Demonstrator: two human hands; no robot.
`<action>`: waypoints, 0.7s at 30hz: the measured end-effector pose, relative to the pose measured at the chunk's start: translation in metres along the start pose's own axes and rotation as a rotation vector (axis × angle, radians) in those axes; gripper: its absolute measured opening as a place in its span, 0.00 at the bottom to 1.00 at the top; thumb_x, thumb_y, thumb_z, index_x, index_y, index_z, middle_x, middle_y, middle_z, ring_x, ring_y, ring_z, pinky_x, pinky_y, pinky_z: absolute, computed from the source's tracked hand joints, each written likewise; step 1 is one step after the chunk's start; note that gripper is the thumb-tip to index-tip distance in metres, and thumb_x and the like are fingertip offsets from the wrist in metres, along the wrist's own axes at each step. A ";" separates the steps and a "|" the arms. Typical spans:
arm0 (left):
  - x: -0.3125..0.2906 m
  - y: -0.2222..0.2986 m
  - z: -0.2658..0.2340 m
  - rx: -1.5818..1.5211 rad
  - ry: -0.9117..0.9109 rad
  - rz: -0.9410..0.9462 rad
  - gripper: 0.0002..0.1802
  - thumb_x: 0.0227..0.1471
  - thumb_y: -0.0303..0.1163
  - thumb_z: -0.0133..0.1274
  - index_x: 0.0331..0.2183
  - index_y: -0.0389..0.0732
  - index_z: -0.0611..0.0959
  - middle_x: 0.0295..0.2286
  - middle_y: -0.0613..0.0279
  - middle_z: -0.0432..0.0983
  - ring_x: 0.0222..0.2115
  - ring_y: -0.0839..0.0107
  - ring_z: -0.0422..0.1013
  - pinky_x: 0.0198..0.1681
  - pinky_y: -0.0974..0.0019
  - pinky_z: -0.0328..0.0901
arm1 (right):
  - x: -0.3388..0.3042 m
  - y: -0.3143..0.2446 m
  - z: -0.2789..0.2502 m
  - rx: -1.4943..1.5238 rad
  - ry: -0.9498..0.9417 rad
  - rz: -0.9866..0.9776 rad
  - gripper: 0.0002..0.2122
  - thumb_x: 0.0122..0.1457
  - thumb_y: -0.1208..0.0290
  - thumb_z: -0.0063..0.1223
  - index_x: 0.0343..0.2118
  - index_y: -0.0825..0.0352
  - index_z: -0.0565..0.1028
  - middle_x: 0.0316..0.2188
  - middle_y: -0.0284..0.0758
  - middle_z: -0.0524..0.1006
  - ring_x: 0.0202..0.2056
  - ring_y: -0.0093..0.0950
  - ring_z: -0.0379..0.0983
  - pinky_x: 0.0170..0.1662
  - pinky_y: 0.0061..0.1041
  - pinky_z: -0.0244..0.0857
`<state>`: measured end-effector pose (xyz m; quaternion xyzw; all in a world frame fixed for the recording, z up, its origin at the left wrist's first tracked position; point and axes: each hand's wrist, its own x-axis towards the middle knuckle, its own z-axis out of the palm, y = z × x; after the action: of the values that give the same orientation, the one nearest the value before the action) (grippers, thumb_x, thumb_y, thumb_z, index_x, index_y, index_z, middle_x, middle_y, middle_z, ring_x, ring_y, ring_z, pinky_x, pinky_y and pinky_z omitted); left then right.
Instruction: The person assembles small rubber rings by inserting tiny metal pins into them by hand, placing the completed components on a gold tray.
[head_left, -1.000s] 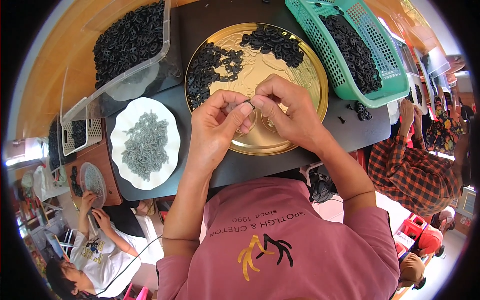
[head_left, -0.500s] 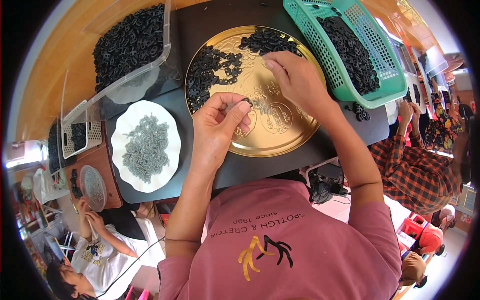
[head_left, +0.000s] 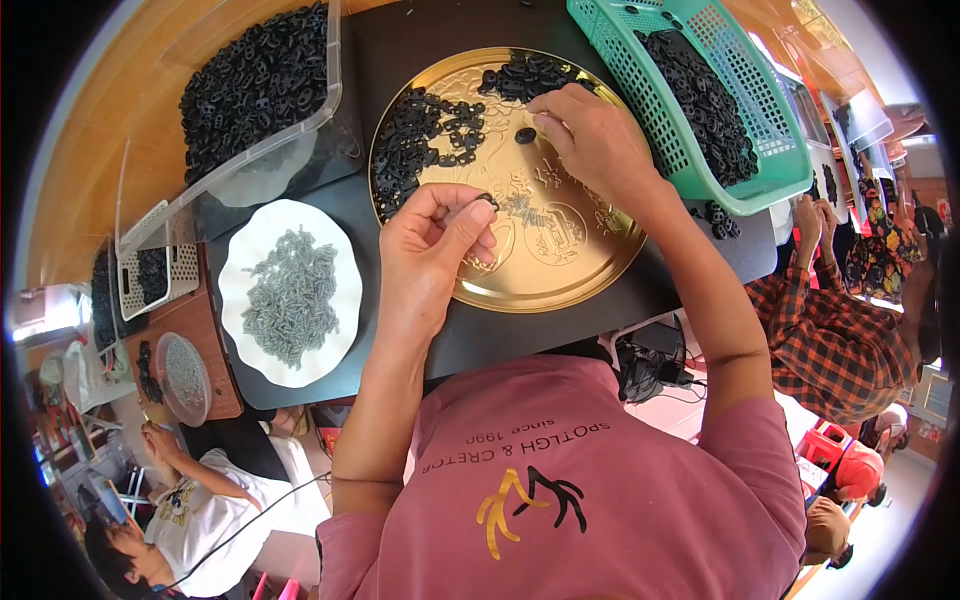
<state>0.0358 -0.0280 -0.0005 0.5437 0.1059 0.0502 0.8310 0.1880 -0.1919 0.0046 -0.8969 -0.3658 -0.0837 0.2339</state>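
Note:
In front of me lies a round gold tray (head_left: 590,285) with small black plastic pieces (head_left: 405,145) heaped along its left side and more black pieces (head_left: 530,78) at its far edge. My left hand (head_left: 430,240) is over the tray's near left part, thumb and fingers pinching one small black piece (head_left: 487,200). Beyond it, my right hand (head_left: 600,140) hovers by the far heap with thumb and forefinger slightly apart. A single black oval piece (head_left: 525,135) shows just below those fingertips, apart from them. Mid-tray lie several thin grey metal pins (head_left: 528,212).
A white scalloped plate (head_left: 235,325) of similar grey pins is at the left. Behind it stands a clear bin (head_left: 335,60) full of black pieces. A green basket (head_left: 740,205) with more is at the far right. Other people sit at both sides.
A black oval piece now shows on its own by my right fingertips. My right hand has shifted slightly right; the left still pinches its piece.

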 end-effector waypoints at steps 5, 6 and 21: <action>0.001 -0.001 0.000 -0.040 0.018 -0.017 0.07 0.53 0.24 0.55 0.35 0.33 0.77 0.23 0.63 0.74 0.22 0.80 0.70 0.26 0.77 0.67 | -0.002 -0.008 0.002 -0.016 -0.113 -0.016 0.08 0.56 0.70 0.51 0.37 0.66 0.76 0.33 0.38 0.74 0.33 0.40 0.73 0.37 0.33 0.67; 0.001 -0.002 -0.001 -0.047 0.014 -0.017 0.07 0.53 0.24 0.55 0.35 0.33 0.77 0.23 0.63 0.74 0.22 0.80 0.70 0.26 0.77 0.67 | -0.002 -0.008 0.003 -0.065 -0.145 -0.021 0.08 0.55 0.70 0.52 0.36 0.66 0.76 0.32 0.38 0.74 0.33 0.40 0.73 0.37 0.33 0.67; 0.000 -0.002 0.006 -0.047 -0.010 0.163 0.08 0.53 0.25 0.55 0.36 0.33 0.77 0.41 0.51 0.75 0.31 0.78 0.72 0.32 0.77 0.67 | -0.023 -0.027 -0.012 1.072 -0.142 0.406 0.10 0.57 0.70 0.55 0.38 0.70 0.76 0.26 0.26 0.75 0.23 0.12 0.66 0.25 0.11 0.60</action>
<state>0.0375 -0.0341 0.0002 0.5313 0.0560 0.1172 0.8372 0.1534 -0.1949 0.0170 -0.7088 -0.1925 0.2201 0.6419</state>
